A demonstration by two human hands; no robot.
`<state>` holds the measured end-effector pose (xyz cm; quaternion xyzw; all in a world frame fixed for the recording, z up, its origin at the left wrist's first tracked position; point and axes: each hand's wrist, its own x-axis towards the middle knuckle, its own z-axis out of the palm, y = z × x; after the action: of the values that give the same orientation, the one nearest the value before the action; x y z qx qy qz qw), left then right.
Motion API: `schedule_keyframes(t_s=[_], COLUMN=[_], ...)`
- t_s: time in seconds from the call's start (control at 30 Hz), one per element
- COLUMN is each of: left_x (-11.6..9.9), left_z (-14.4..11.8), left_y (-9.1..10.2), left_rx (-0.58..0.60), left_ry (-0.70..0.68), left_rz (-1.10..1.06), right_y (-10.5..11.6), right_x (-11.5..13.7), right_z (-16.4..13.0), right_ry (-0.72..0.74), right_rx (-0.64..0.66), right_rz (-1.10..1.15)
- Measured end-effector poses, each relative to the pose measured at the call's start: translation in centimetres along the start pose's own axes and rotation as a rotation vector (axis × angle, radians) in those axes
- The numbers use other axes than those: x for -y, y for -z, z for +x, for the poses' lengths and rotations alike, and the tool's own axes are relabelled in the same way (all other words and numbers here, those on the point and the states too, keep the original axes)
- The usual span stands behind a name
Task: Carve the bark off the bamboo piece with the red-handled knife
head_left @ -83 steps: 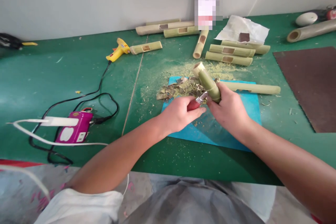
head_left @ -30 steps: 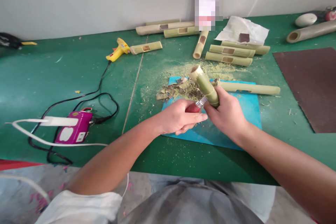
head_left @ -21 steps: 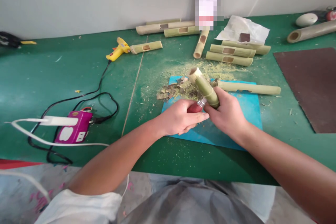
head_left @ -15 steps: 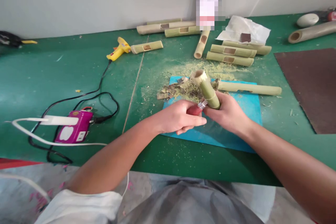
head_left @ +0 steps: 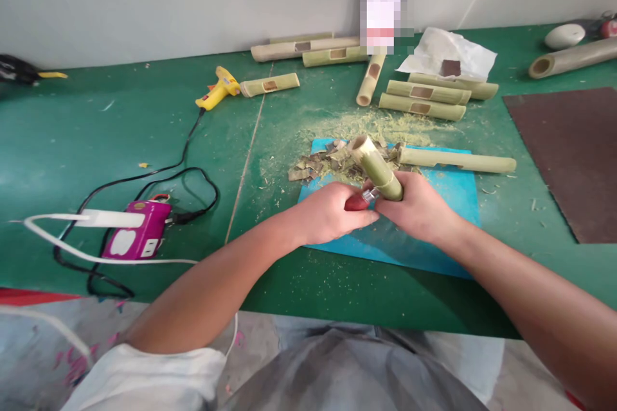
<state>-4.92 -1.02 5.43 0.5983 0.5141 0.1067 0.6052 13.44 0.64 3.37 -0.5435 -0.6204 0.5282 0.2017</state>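
My left hand (head_left: 332,213) is closed around a red-handled tool (head_left: 357,201) with a metal collar; its working end is hidden by the bamboo. In my right hand (head_left: 421,205) is a short green bamboo tube (head_left: 378,167), tilted with its open, pale-scraped end pointing up and away to the left. The tool's collar meets the tube's lower side, close to my right thumb. Underneath lies a blue sheet (head_left: 434,247) on the green table, with a heap of bark-like scraps and shavings (head_left: 332,164) behind the tube. Another bamboo length (head_left: 463,160) with a notch rests across the sheet's far right.
Several notched bamboo tubes (head_left: 421,109) lie at the back, near a crumpled white paper (head_left: 446,54). A yellow glue gun (head_left: 219,88) trails a black cord to a purple power strip (head_left: 137,231) at left. A dark brown mat (head_left: 569,154) covers the right side.
The bamboo tube has shifted slightly left and tilted a bit. My left fingers have curled in more around the red handle.
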Motion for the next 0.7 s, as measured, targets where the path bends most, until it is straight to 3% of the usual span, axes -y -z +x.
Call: schedule_keyframes(t_s=[0.1,0.47,0.7], left_x=[0.2,0.6,0.6], left_z=[0.5,1.8,1.6], left_y=[-0.2,-0.2,-0.1], left_rx=[-0.107,-0.330,-0.397], left_ry=[-0.055,-0.132,-0.194], left_rz=[0.137,0.418,0.445], right_y=[-0.1,-0.4,-0.3], right_x=[-0.1,0.5,0.5], right_z=[0.2,0.4,0.3], right_ry=[0.002,-0.048,-0.011], right_rx=[-0.069,-0.127,-0.152], right_rz=[-0.054,-0.019,-0.019])
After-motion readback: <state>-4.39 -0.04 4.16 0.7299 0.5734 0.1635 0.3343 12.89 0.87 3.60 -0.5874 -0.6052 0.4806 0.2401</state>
